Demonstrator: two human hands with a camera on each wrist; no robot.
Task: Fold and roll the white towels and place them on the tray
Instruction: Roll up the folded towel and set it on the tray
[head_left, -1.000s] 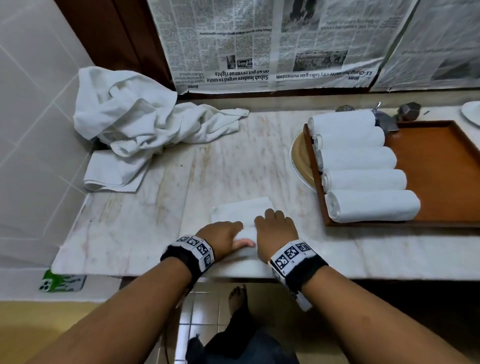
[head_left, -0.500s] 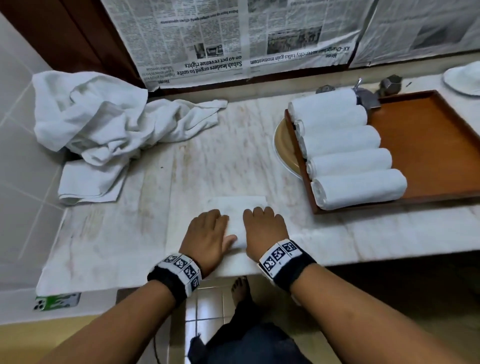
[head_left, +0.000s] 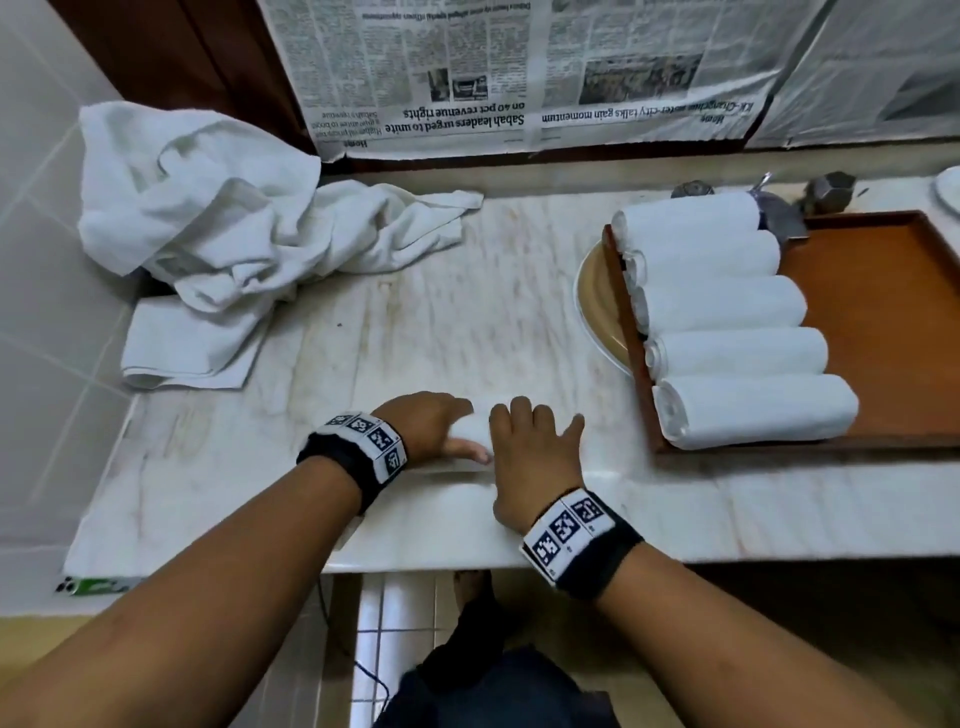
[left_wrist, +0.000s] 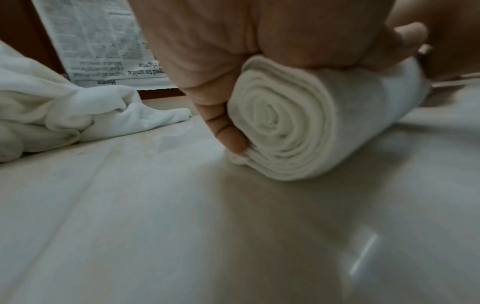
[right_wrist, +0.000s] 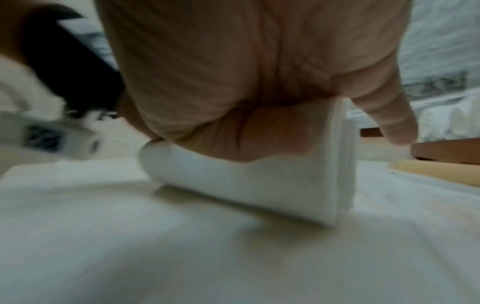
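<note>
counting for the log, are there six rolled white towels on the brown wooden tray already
No, the brown wooden tray holds five rolled white towels in a row; the sixth roll lies on the marble counter.

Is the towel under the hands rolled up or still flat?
Rolled up. The towel shows a spiral end in the left wrist view, with the left hand gripping it.

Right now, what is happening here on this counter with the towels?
A person is rolling a white towel on the marble counter. The left hand curls over one end of the roll, and the right hand presses on the other end. The roll looks almost complete. Five rolled towels already lie side by side on the wooden tray at the right. A heap of loose towels waits at the back left.
</note>
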